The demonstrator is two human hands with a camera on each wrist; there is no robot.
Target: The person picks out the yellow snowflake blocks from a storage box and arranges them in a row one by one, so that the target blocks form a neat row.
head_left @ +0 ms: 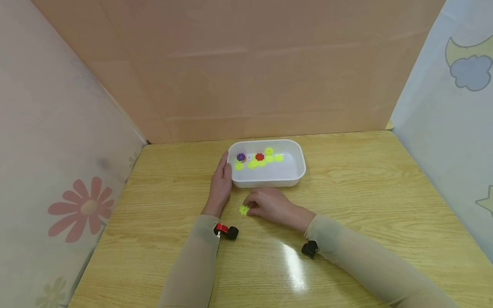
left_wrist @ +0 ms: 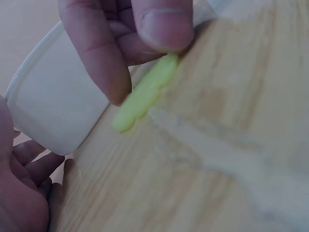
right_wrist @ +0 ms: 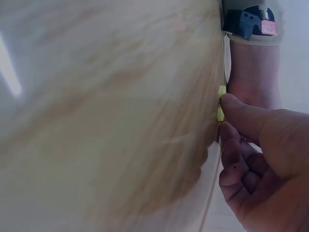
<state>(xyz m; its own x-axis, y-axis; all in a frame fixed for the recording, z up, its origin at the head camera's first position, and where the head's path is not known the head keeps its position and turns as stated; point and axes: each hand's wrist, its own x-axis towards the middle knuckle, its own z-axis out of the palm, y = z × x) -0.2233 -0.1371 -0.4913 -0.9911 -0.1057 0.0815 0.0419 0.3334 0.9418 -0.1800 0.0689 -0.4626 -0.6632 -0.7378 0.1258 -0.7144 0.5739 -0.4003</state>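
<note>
My right hand (head_left: 271, 206) pinches a yellow notched plastic disc (head_left: 244, 210) by its edge, between thumb and fingers. In the left wrist view the disc (left_wrist: 145, 94) is seen nearly edge-on, close over the wood; in the right wrist view only a thin strip of the disc (right_wrist: 221, 104) shows beside the thumb. The left hand (head_left: 221, 182) rests along the left outer wall of a white plastic tub (head_left: 265, 183). Inside the tub lie several yellow discs (head_left: 252, 164), a purple disc (head_left: 241, 157) and a red disc (head_left: 259, 157), mostly toward its left and middle.
The wooden table (head_left: 358, 184) ends at a tan panel (head_left: 246, 72) behind the tub. Pale printed walls flank both sides, with a flower (head_left: 88, 207) on the left one. Small black cameras (head_left: 309, 249) are strapped at both wrists.
</note>
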